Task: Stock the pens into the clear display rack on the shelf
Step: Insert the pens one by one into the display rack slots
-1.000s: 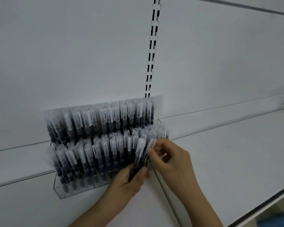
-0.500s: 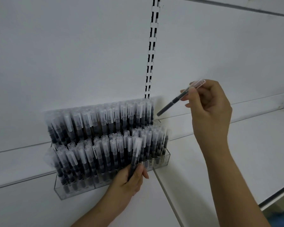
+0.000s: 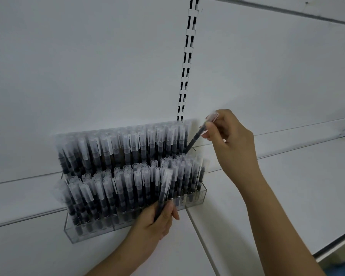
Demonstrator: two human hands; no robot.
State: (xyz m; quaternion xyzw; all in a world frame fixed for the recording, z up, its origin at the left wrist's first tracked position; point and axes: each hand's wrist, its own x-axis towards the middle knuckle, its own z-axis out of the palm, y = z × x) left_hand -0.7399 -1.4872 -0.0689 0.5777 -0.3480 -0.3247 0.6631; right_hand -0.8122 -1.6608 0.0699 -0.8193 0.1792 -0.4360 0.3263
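Pen [image 3: 195,138] aslant, tip down-left toward rack [image 3: 199,194]

White shelf [image 3: 287,196] is carrying a clear display rack [image 3: 195,198], sitting at centre left and holding capped pens [image 3: 127,182].

Shop interior indicated: white retail shelving [image 3: 287,176], slotted upright [image 3: 188,56] on back panel, pens massed in clear display rack [image 3: 195,198].
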